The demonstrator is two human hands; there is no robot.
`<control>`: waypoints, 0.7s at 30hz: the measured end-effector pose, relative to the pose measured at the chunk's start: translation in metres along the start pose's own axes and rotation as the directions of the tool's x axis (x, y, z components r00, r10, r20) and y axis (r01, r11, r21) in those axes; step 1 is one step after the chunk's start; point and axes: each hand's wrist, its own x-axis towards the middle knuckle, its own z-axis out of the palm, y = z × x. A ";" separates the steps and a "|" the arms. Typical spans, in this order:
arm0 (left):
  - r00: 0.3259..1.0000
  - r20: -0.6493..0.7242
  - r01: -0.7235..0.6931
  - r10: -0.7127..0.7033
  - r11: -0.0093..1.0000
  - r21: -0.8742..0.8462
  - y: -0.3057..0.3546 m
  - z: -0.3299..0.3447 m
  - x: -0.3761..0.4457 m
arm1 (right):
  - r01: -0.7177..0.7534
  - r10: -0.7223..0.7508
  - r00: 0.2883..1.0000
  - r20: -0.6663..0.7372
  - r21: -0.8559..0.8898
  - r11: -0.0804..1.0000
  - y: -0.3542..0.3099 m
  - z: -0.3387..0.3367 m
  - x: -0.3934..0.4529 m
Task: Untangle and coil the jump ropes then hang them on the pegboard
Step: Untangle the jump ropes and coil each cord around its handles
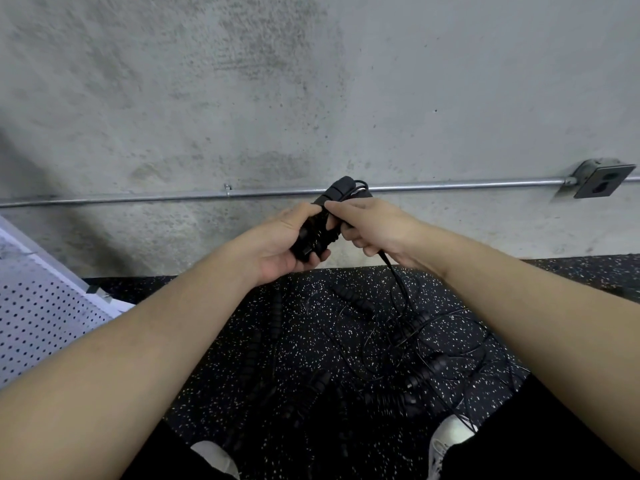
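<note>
Now both hands are busy in front of the grey concrete wall [242,98]. The left hand [280,242] has its grip wrapped round a bundle of black ribbed jump-rope handles [317,233], fingers curled underneath. The right hand [372,225] pinches the thin black cord [398,282] right beside the handles, and that cord drops from the hand to the black speckled rubber floor [225,341]. Down there lies a tangle of more black jump ropes [398,358], handles and cords crossing. A white perforated pegboard [41,313] leans at the left. A metal conduit pipe [138,196] runs along the wall to a grey outlet box [601,180].
</note>
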 end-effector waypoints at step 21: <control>0.983 -0.132 -0.136 0.127 0.989 -0.062 0.013 0.002 -0.002 | 0.030 -0.023 0.997 -0.068 0.105 0.994 0.000 -0.001 -0.003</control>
